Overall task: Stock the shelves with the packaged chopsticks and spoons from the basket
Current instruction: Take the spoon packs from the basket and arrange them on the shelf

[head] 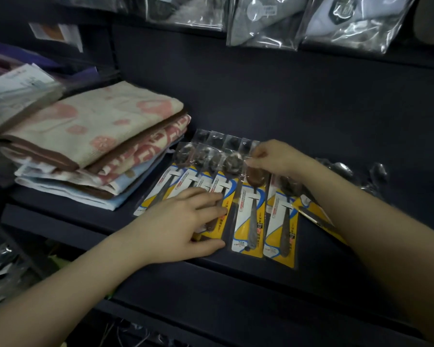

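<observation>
Several packaged spoons (251, 214) on yellow and white cards lie side by side in a row on the dark shelf (236, 274). My left hand (183, 224) rests flat on the lower ends of the left packs, fingers spread over them. My right hand (273, 156) pinches the clear plastic top of a spoon pack near the middle of the row. More clear packs (346, 171) lie farther right on the shelf, partly hidden behind my right forearm. No basket or chopsticks are in view.
A stack of folded towels (98, 151) sits on the shelf just left of the spoons. Bagged goods (273, 18) hang from above at the back. A lower shelf edge (211, 319) runs below.
</observation>
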